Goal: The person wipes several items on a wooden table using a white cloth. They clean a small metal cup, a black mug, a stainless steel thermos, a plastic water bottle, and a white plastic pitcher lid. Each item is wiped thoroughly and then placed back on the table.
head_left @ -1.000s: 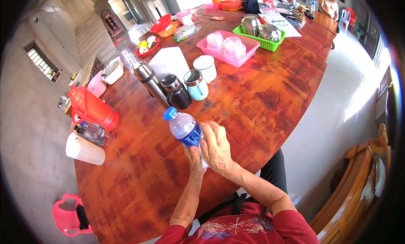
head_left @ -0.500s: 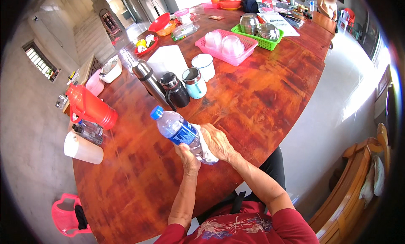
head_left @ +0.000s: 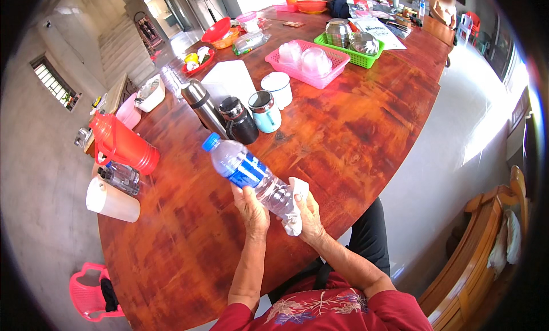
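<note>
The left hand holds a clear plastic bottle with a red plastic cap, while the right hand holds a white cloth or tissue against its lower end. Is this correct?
The round plastic cap is blue, not red, as the head view shows. The left hand holds the clear plastic bottle, and the right hand holds the white cloth or tissue against its lower end.

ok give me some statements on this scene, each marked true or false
The left hand holds the bottle. True.
The bottle's cap is red. False: the cap is blue.
The right hand holds a white cloth or tissue. True.
The metal dishes are in the pink basket. False: the metal dishes sit in the green basket.
The blue mug stands beside the black mug. True.
</note>
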